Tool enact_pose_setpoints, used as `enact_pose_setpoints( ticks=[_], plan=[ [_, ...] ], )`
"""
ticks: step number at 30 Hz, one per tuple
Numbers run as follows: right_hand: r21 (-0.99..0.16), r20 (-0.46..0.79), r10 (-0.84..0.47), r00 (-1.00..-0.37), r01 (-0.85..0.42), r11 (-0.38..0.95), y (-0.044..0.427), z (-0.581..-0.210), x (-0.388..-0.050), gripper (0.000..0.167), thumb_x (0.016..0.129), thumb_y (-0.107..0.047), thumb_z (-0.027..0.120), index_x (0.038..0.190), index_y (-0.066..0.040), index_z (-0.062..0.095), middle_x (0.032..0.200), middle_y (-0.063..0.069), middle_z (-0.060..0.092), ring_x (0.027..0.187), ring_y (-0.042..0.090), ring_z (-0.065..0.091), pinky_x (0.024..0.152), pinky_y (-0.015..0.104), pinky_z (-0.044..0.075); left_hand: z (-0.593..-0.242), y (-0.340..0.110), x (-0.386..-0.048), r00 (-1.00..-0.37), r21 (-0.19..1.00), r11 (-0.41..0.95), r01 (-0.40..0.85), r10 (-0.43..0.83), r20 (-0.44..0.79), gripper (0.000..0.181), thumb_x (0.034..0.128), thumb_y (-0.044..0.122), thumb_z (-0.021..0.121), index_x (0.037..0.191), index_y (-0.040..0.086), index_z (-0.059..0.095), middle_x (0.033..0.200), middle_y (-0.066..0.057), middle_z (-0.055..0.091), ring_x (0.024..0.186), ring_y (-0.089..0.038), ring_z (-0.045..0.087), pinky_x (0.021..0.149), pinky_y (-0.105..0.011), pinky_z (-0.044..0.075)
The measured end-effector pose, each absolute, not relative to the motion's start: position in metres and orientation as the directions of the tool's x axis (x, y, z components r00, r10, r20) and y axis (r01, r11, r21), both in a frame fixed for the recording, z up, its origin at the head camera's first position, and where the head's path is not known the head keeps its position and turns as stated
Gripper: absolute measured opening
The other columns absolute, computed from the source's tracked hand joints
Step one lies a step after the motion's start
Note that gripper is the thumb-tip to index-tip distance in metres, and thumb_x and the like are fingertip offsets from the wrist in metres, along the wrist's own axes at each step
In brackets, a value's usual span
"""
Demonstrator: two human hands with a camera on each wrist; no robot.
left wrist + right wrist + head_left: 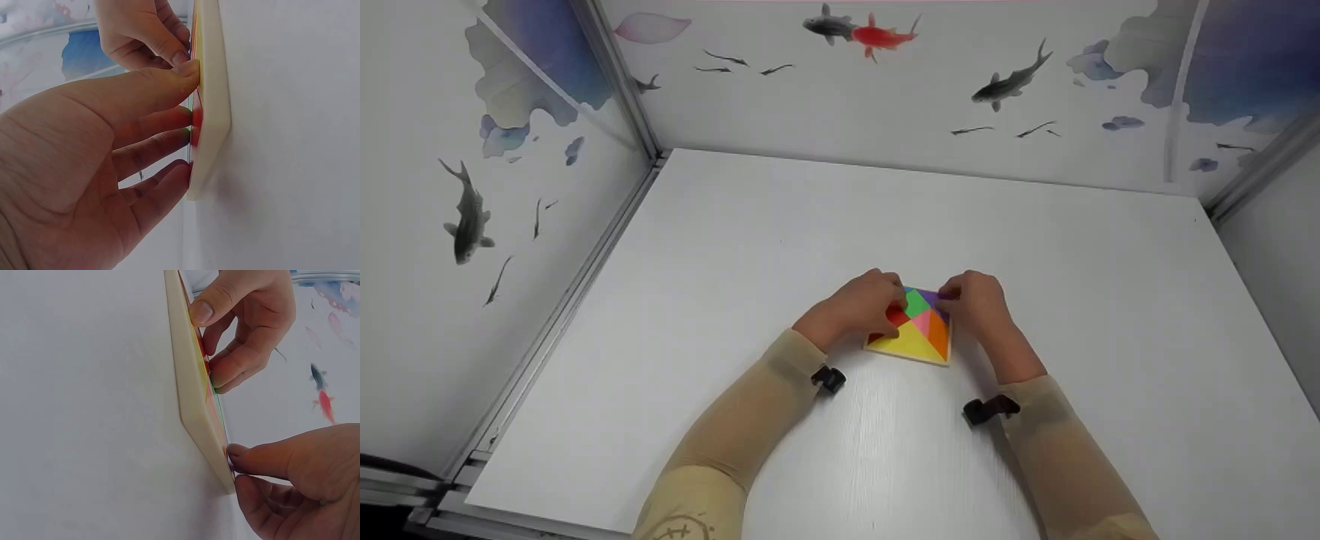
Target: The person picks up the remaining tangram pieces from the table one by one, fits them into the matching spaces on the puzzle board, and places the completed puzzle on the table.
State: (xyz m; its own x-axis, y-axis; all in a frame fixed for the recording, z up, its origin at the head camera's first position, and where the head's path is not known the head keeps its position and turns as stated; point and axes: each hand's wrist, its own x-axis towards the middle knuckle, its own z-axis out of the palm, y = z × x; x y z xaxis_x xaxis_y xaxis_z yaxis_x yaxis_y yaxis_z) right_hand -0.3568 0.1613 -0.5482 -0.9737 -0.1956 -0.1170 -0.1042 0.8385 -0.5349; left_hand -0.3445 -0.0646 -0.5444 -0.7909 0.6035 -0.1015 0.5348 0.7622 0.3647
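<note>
A square tangram puzzle (913, 343) lies flat on the white table, set in a pale tray (194, 405). Yellow, orange, pink, green (916, 304), red and purple pieces show, with a sliver of blue at the far edge. My left hand (864, 304) arches over its left side. The left thumb touches the near part and the other fingertips rest on the red and green area, as the left wrist view shows. My right hand (976, 301) pinches the far right corner, thumb on the purple piece (229, 458) and curled index finger at the edge. The hands hide both far corners.
The white table (810, 217) stretches around the puzzle. Walls printed with fish (883, 36) stand behind and at the sides, with metal frame rails (555, 315) along the left edge. Small black devices (829, 379) sit at both wrists, over tan sleeves (750, 412).
</note>
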Motion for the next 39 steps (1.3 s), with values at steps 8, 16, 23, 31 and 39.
enact_pose_setpoints(
  ticks=[8, 16, 23, 31, 39],
  plan=[
    [-0.535, -0.14, -0.194, -0.971, -0.09, 0.84, 0.163, -0.548, -0.357, 0.023, 0.101, -0.016, 0.074, 0.119, -0.002, 0.079, 0.114, 0.018, 0.075, 0.108, 0.035, 0.066, 0.102, 0.048, 0.058, -0.545, -0.063, -0.344, -0.789, 0.371, 0.76, 0.534, 0.605, -0.104, 0.04, 0.089, 0.032, 0.085, 0.122, 0.012, 0.078, 0.131, -0.006, 0.065, 0.119, -0.024, 0.054, 0.106, -0.034, 0.053],
    [-0.591, -0.129, -0.198, -0.972, -0.085, 0.802, 0.17, -0.551, -0.36, 0.02, 0.101, -0.017, 0.074, 0.116, -0.005, 0.08, 0.112, 0.016, 0.075, 0.104, 0.033, 0.065, 0.098, 0.045, 0.059, -0.541, -0.063, -0.343, -0.791, 0.376, 0.763, 0.526, 0.602, -0.114, 0.038, 0.0899, 0.031, 0.084, 0.122, 0.011, 0.077, 0.132, -0.006, 0.064, 0.121, -0.024, 0.054, 0.109, -0.035, 0.052],
    [-0.739, -0.14, -0.159, -0.977, -0.004, 0.674, 0.184, -0.562, -0.365, 0.02, 0.104, -0.019, 0.069, 0.114, -0.006, 0.081, 0.11, 0.014, 0.074, 0.093, 0.024, 0.062, 0.077, 0.024, 0.055, -0.542, -0.07, -0.345, -0.815, 0.493, 0.757, 0.43, 0.56, -0.148, 0.043, 0.0917, 0.027, 0.084, 0.13, 0.01, 0.075, 0.13, -0.006, 0.064, 0.121, -0.023, 0.056, 0.113, -0.034, 0.05],
    [-0.813, -0.206, -0.085, -0.975, 0.122, 0.569, 0.188, -0.571, -0.378, 0.023, 0.106, -0.02, 0.065, 0.118, -0.006, 0.078, 0.107, 0.01, 0.069, 0.086, 0.021, 0.061, 0.074, 0.019, 0.055, -0.541, -0.085, -0.353, -0.856, 0.601, 0.724, 0.339, 0.502, -0.121, 0.04, 0.0971, 0.026, 0.079, 0.135, 0.014, 0.073, 0.126, -0.004, 0.068, 0.115, -0.02, 0.061, 0.107, -0.033, 0.056],
    [-0.778, -0.304, -0.227, -0.925, 0.104, 0.62, 0.187, -0.56, -0.39, 0.04, 0.112, -0.034, 0.054, 0.142, -0.011, 0.065, 0.127, 0.016, 0.066, 0.107, 0.03, 0.062, 0.095, 0.036, 0.059, -0.513, -0.113, -0.377, -0.92, 0.399, 0.889, 0.224, 0.328, -0.216, 0.061, 0.0971, 0.043, 0.076, 0.15, 0.018, 0.06, 0.151, -0.006, 0.06, 0.143, -0.026, 0.052, 0.118, -0.046, 0.049]
  ],
)
